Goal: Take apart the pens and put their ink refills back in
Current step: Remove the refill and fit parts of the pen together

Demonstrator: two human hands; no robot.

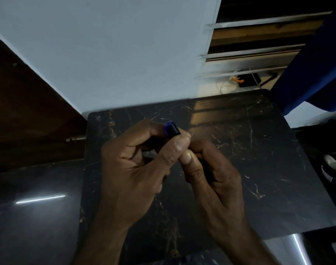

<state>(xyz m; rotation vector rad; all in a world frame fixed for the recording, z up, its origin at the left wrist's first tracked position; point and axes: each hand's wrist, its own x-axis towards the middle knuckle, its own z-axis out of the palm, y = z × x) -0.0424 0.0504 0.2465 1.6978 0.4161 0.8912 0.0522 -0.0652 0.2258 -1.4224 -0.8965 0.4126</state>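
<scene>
Your left hand (136, 169) and right hand (213, 176) meet above the middle of the dark marbled worktop (259, 169), thumbs touching tip to tip. Your left fingers (144, 134) are curled and pinch a pen (172, 129) between thumb and forefinger; only its short dark end with a blue cap pokes out above the thumb, tilted up and away from you. Your right fingers are folded in under the palm just beside the pen, but you cannot tell from here whether they grip anything.
</scene>
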